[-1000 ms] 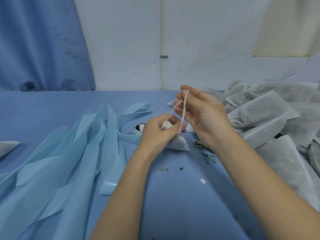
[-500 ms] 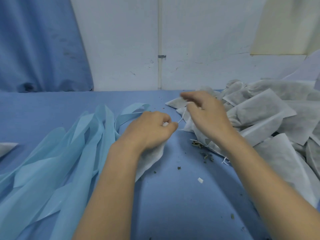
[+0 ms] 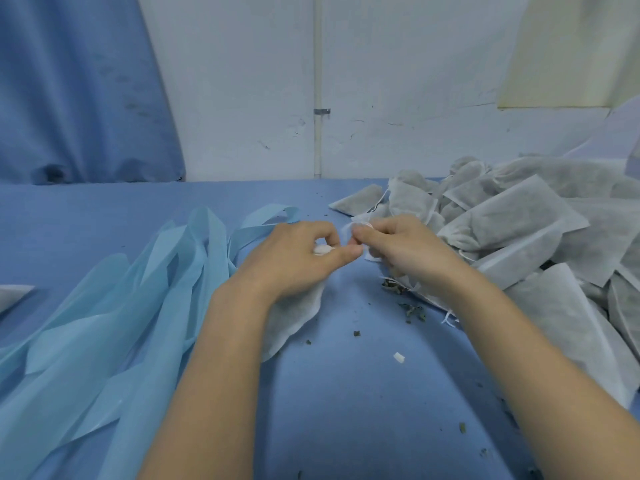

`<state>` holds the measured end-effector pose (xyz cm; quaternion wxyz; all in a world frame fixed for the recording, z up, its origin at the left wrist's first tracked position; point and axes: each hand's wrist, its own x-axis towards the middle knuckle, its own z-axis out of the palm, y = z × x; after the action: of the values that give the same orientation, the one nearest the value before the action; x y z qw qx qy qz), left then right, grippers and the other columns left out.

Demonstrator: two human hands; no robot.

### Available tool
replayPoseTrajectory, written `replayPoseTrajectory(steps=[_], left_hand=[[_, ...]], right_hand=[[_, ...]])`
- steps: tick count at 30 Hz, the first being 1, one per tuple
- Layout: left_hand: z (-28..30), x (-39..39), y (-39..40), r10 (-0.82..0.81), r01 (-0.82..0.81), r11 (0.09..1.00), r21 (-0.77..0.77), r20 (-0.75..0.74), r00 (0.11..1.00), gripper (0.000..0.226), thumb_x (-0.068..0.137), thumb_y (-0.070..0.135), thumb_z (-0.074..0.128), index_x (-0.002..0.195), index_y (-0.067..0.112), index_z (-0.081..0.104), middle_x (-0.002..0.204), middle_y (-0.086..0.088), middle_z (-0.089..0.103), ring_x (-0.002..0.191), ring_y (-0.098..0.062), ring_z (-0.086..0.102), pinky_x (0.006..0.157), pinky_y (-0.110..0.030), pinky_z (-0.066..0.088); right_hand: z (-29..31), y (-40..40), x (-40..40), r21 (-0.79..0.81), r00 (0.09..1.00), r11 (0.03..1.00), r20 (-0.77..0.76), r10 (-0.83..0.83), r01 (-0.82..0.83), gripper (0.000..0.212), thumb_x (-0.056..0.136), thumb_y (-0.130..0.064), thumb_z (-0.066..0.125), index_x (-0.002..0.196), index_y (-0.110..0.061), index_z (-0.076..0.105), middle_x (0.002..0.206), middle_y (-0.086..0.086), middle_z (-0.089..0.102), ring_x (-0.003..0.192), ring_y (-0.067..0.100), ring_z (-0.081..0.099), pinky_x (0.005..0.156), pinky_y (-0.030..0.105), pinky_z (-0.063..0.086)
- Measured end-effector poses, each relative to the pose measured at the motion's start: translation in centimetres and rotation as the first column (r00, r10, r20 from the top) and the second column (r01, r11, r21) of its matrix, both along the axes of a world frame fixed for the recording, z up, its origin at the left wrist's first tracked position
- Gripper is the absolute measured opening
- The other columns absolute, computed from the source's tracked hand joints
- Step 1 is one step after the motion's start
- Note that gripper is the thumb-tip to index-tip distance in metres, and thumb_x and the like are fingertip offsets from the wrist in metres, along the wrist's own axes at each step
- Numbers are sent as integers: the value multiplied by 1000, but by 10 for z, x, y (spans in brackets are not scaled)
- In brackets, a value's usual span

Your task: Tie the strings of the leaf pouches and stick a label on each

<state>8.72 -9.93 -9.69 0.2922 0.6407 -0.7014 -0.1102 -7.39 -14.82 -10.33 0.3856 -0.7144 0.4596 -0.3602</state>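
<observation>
Your left hand (image 3: 294, 258) pinches the pouch (image 3: 294, 317) neck on the table (image 3: 346, 410); right hand (image 3: 405, 251) grip pinches its string (image 3: 358, 225); pouch pile (image 3: 536, 237) right.

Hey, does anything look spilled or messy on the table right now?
Yes. Dried leaf crumbs lie scattered on the blue table beside the pouch pile, apparently spilled from a pouch; a small white scrap lies loose nearby.

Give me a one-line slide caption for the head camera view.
Left hand and right hand pinch a leaf pouch's string beside the pouch pile on a blue table.
</observation>
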Motion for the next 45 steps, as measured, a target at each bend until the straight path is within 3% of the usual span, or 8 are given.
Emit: replayPoseTrajectory(steps=[9,13,19,22,29,35,40,45], left_hand=[[2,1,2,0,10,995,99,-105,994,29,90,31,46,68,12,50,67,5,46,64,-13,39,61,-28,30],[1,4,2,-4,11,995,100,-73,997,30,91,35,48,71,13,52,66,2,44,62,-14,38,58,-28,29],[2,0,4,-64,67,997,36,-69,996,22,93,46,43,78,44,59,62,27,57,72,9,51,59,-10,36],[0,2,1,-49,47,999,-26,-93,994,23,91,46,44,83,36,63,71,16,62,76,2,53,65,-15,41],[-8,-2,-1,-129,153,986,66,-275,953,26,92,35,54,73,19,61,77,6,61,73,-10,53,73,-27,40],[-9,-3,0,-122,173,979,111,-363,924,20,94,24,51,78,20,62,85,2,70,86,-16,62,83,-32,45],[-15,-10,-7,-7,26,999,37,-446,895,18,93,27,52,76,29,60,88,5,67,76,-8,55,68,-24,40],[-17,-15,-8,50,-85,996,-36,-556,829,11,85,23,61,75,27,58,84,-4,70,73,-15,60,72,-32,46]], right_hand=[[8,-14,-43,288,949,946,-311,-58,152,34,90,-35,65,95,-1,64,61,5,67,54,18,57,56,25,49],[22,-3,-35,-13,891,996,-445,-89,93,37,83,-41,69,116,-25,64,108,-5,65,88,7,60,74,21,42],[6,19,17,98,975,971,65,212,-218,43,100,-43,42,100,-10,70,90,6,73,72,20,68,80,30,56],[1,16,19,75,993,991,-33,116,-113,47,96,-55,41,92,-19,71,62,-7,60,51,7,46,52,18,41],[3,9,7,12,994,996,-70,-83,84,43,86,-50,60,58,-19,69,48,-15,58,40,-2,43,48,17,33],[0,0,1,343,978,937,161,-134,72,37,88,-27,51,52,-18,48,39,-10,29,36,8,17,33,17,14],[-10,-5,-1,529,680,758,716,-158,-381,21,72,-11,39,59,-10,56,42,-8,26,46,9,7,38,18,7],[-19,-3,7,387,526,790,845,-97,-476,36,65,-5,40,93,-8,63,45,-6,30,48,10,9,38,18,10]])
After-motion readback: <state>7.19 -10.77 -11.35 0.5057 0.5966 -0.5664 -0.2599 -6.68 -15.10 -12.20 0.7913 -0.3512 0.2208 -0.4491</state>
